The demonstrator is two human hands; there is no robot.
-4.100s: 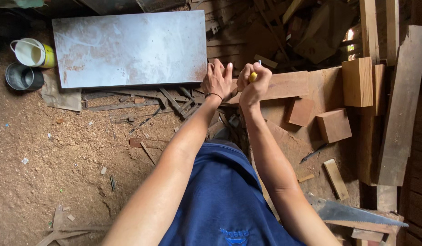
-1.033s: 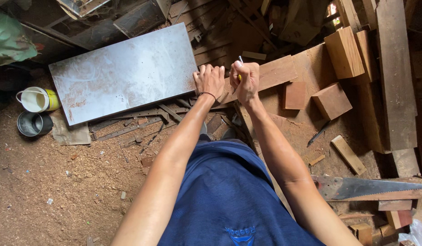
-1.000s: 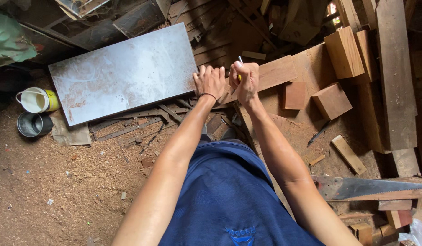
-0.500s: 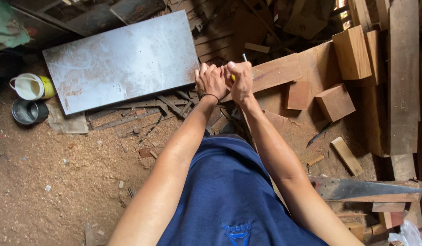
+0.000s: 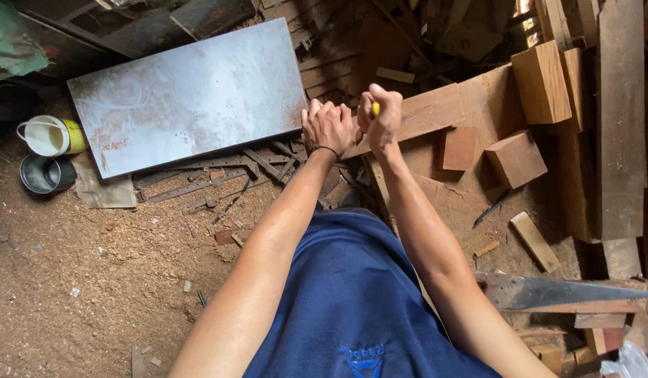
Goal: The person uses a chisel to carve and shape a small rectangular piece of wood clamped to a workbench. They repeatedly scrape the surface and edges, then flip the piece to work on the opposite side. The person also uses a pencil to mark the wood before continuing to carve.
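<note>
My left hand (image 5: 329,126) lies flat with its fingers spread, pressing down on the near end of a long wooden plank (image 5: 425,115); it grips nothing, only bears on the wood. A dark band sits on that wrist. Just beside it, at about three o'clock, my right hand (image 5: 382,115) is closed in a tight fist around a yellow-handled tool (image 5: 374,108), of which only a sliver of yellow shows between my fingers; what kind of tool it is I cannot tell. The fist sits over the same plank, which runs off toward two o'clock across a broad wooden board (image 5: 478,168).

Going from the left edge: at nine o'clock from my hands, well apart, a white cup (image 5: 44,136) with a yellow band stands next to a dark metal pot (image 5: 44,175), both on sawdust-covered ground (image 5: 93,280). Between them and my left hand lies a large grey metal sheet (image 5: 191,98), its right edge near my fingers. Below it, at about seven o'clock from my hands, thin metal strips (image 5: 219,168) are scattered.

Right of my fist, at three to four o'clock, two small reddish wooden blocks (image 5: 516,157) rest on the board. At one o'clock stands a paler thick block (image 5: 541,80). Far at five o'clock a handsaw blade (image 5: 569,292) lies across scrap timber, pointing right.
</note>
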